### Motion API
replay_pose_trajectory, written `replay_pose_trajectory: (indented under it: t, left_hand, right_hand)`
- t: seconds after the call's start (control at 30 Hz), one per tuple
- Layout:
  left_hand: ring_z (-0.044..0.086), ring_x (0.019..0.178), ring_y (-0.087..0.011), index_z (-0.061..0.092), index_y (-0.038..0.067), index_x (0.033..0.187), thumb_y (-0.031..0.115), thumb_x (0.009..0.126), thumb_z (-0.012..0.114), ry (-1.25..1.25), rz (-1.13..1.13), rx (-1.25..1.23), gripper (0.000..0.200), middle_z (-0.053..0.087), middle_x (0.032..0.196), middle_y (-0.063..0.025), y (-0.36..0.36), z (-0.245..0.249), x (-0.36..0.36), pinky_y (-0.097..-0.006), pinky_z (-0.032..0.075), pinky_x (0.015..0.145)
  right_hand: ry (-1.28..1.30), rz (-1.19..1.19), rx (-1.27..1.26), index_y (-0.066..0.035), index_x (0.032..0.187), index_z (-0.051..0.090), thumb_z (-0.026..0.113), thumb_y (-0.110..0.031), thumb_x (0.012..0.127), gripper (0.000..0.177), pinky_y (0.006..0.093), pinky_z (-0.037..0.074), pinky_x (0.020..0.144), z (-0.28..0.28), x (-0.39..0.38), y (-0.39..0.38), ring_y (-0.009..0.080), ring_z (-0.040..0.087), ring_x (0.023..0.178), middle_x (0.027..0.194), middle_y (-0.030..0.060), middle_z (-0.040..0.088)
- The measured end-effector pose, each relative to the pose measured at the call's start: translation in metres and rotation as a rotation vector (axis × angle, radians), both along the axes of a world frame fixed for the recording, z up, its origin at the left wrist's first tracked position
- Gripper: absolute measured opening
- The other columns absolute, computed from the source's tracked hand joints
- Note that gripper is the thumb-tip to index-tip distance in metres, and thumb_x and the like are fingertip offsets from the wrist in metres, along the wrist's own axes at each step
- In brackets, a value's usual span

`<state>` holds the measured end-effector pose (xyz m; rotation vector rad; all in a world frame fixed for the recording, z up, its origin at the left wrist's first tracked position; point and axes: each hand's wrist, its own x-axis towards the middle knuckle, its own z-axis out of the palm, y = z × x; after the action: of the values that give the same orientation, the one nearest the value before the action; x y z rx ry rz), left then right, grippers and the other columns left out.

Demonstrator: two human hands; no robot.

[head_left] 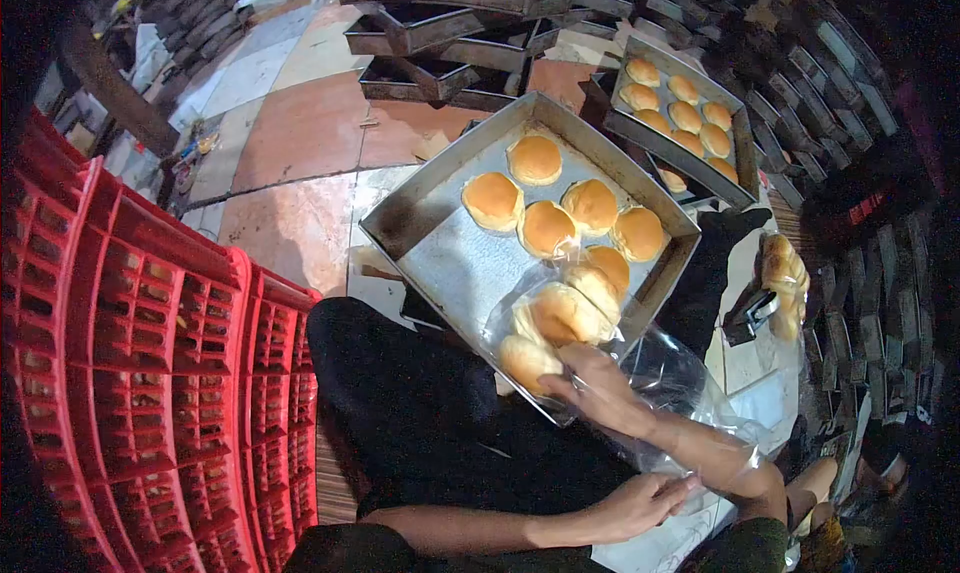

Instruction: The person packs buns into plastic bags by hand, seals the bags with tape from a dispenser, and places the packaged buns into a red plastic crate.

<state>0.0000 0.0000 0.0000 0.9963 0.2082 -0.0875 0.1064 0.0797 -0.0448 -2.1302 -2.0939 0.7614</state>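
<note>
A square metal tray (430,263) lies tilted across the person's lap with several golden round buns (534,160) in it. My right hand (600,388) reaches inside a clear plastic bag (680,373) at the tray's near corner, its fingers closed on a pale-sided bun (528,361). More buns (568,314) sit in the bag's far end, just beyond that hand. My left hand (645,508) is lower down, below the right forearm, with its fingers pinched together at the bag's near edge.
Red plastic crates (170,373) stand at the left. A second tray of buns (735,188) lies at the upper right. Stacked empty trays (440,33) line the back and right. Bagged bread (785,283) lies on the right, beside a dark object. Bare feet show at the lower right.
</note>
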Motion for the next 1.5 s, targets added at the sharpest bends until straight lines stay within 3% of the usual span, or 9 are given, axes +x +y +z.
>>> replay_pose_trajectory:
  t: [0.07, 0.17, 0.3, 0.57, 0.6, 0.83, 1.13, 1.37, 1.5]
  left_hand:
    - [0.041, 0.057, -0.0119, 0.049, 0.004, 0.074, 0.042, 0.097, 0.036, -0.001, 0.022, -0.022, 0.045, 0.042, 0.059, -0.0010, -0.001, -0.001, -0.008, -0.0297, 0.038, 0.055]
    - [0.040, 0.056, -0.0133, 0.048, 0.003, 0.072, 0.042, 0.097, 0.036, -0.042, -0.012, 0.031, 0.047, 0.042, 0.058, -0.0018, -0.017, 0.008, -0.004, -0.0309, 0.038, 0.055]
    - [0.041, 0.057, -0.0148, 0.049, 0.002, 0.073, 0.043, 0.097, 0.035, -0.056, -0.026, 0.076, 0.049, 0.043, 0.059, -0.0034, -0.024, -0.014, -0.004, -0.0324, 0.039, 0.056]
    - [0.043, 0.059, -0.0163, 0.051, 0.002, 0.076, 0.047, 0.095, 0.035, 0.065, 0.013, 0.148, 0.052, 0.047, 0.061, -0.0059, -0.032, -0.021, -0.008, -0.0340, 0.041, 0.059]
    - [0.043, 0.059, -0.0163, 0.051, 0.002, 0.076, 0.047, 0.095, 0.035, 0.066, 0.015, 0.151, 0.052, 0.047, 0.061, -0.0059, -0.029, -0.018, -0.009, -0.0340, 0.041, 0.059]
    - [0.044, 0.059, -0.0164, 0.052, 0.002, 0.078, 0.049, 0.095, 0.035, 0.012, -0.101, 0.131, 0.053, 0.047, 0.061, -0.0061, -0.013, -0.014, -0.013, -0.0343, 0.041, 0.060]
    - [0.044, 0.058, -0.0154, 0.053, 0.001, 0.074, 0.044, 0.095, 0.039, -0.001, -0.018, 0.137, 0.050, 0.048, 0.060, -0.0065, -0.014, -0.011, -0.009, -0.0328, 0.040, 0.058]
    - [0.045, 0.058, -0.0179, 0.053, 0.001, 0.073, 0.046, 0.095, 0.037, 0.024, -0.034, 0.183, 0.053, 0.048, 0.060, -0.0073, -0.025, -0.021, -0.006, -0.0347, 0.041, 0.058]
    - [0.046, 0.056, -0.0189, 0.052, 0.001, 0.072, 0.048, 0.095, 0.035, -0.014, 0.076, 0.148, 0.055, 0.047, 0.057, -0.0073, -0.020, -0.019, -0.010, -0.0356, 0.041, 0.058]
  right_hand:
    - [0.526, -0.342, 0.153, 0.002, 0.095, 0.054, 0.064, -0.023, 0.084, 0.028, 0.0350, 0.046, 0.063, -0.011, -0.003, 0.000, 0.0244, 0.053, 0.068, 0.081, 0.0148, 0.056]
    - [0.753, -0.403, 0.134, 0.003, 0.093, 0.054, 0.065, -0.022, 0.083, 0.029, 0.0335, 0.044, 0.062, -0.015, -0.003, -0.016, 0.0221, 0.051, 0.066, 0.072, 0.0136, 0.052]
    - [0.435, 0.080, 0.505, -0.001, 0.107, 0.051, 0.060, -0.005, 0.077, 0.032, 0.0383, 0.047, 0.068, -0.025, 0.005, -0.012, 0.0331, 0.055, 0.077, 0.099, 0.0174, 0.050]
    - [-0.167, -0.173, 0.306, -0.003, 0.104, 0.052, 0.059, -0.008, 0.072, 0.032, 0.0410, 0.052, 0.059, -0.039, -0.009, -0.003, 0.0351, 0.059, 0.073, 0.097, 0.0156, 0.049]
    - [-0.199, -0.172, 0.543, -0.004, 0.098, 0.054, 0.061, -0.011, 0.072, 0.028, 0.0409, 0.052, 0.056, -0.041, -0.010, -0.002, 0.0332, 0.059, 0.069, 0.091, 0.0132, 0.051]
    - [0.483, -0.277, 0.369, -0.002, 0.099, 0.056, 0.061, -0.008, 0.078, 0.022, 0.0413, 0.049, 0.072, -0.024, 0.012, -0.011, 0.0365, 0.058, 0.083, 0.093, 0.0170, 0.056]
    - [-0.205, 0.022, 0.458, -0.009, 0.109, 0.050, 0.057, -0.015, 0.081, 0.030, 0.0388, 0.055, 0.062, -0.014, 0.004, -0.026, 0.0301, 0.061, 0.082, 0.106, 0.0156, 0.052]
    - [-0.082, 0.129, 0.597, -0.009, 0.094, 0.060, 0.070, -0.027, 0.072, 0.031, 0.0381, 0.050, 0.068, -0.026, 0.000, -0.023, 0.0325, 0.054, 0.084, 0.106, 0.0187, 0.050]
    - [0.198, -0.193, 0.531, -0.005, 0.092, 0.061, 0.072, -0.019, 0.073, 0.026, 0.0355, 0.050, 0.067, -0.023, -0.013, -0.020, 0.0283, 0.056, 0.079, 0.107, 0.0170, 0.049]
